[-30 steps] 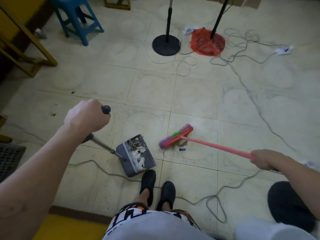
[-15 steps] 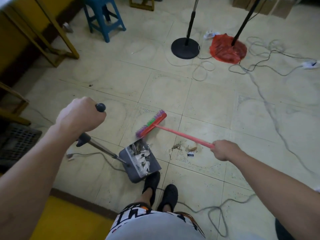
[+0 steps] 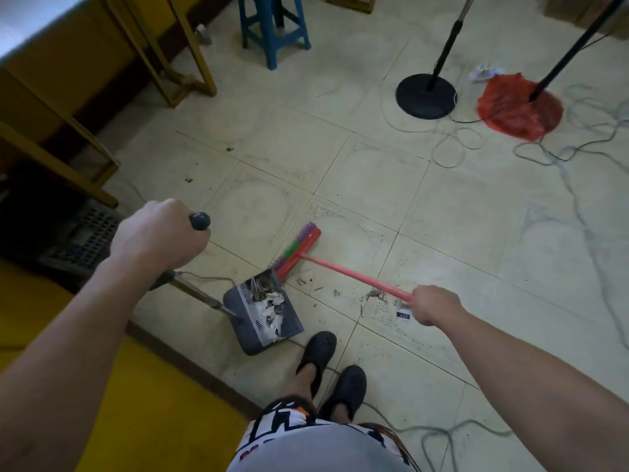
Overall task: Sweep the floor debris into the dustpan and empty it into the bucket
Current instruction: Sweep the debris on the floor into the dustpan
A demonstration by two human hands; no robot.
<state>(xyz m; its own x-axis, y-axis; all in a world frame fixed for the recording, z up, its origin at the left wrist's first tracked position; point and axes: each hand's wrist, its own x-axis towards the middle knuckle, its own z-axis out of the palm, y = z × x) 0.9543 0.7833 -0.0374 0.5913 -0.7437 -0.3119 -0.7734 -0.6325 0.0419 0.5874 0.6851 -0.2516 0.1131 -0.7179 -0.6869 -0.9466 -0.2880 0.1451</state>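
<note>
Pale square floor tiles point(image 3: 374, 185), dusty and crossed by loose grey cables point(image 3: 578, 216), underfoot throughout. Nearest, black clogs point(image 3: 320, 352) at 6 o'clock.

Just beyond, at 11 o'clock from the clogs, a dark grey plastic dustpan point(image 3: 246, 335) on a slanted metal pole, resting on the tile and already loaded with crumpled white paper and dry twigs point(image 3: 269, 298). Left hand point(image 3: 160, 233) wrapped tight round the pole's top, just under its black knob point(image 3: 199, 221), well up and out at 10 o'clock of the pan. Right hand point(image 3: 435, 306) closed round the near end of a pink-handled broom point(image 3: 343, 271), its red head with purple and green bristles touching the pan's far lip at 1 o'clock.

Loose floor debris point(image 3: 374, 296) of grit, small twigs and a tiny black-and-white label point(image 3: 403, 315), scattered at 3 o'clock of the pan, between pan and right hand, under the broom handle. Likely light, dry and loose, so prone to scatter or bounce past the lip; best moved with short, low strokes. Flat label probably clingy to tile, needing firm bristle pressure. Pan itself probably light and easily tipped once lifted; best kept level through the pole grip. Bucket nowhere in view.

Farther out: blue plastic stool point(image 3: 272, 25) at 12 o'clock, black round stand base point(image 3: 425, 95) at 1 o'clock, red plastic bag point(image 3: 517, 107) just beside it, yellow wooden frames point(image 3: 190, 76) at 10 o'clock.
</note>
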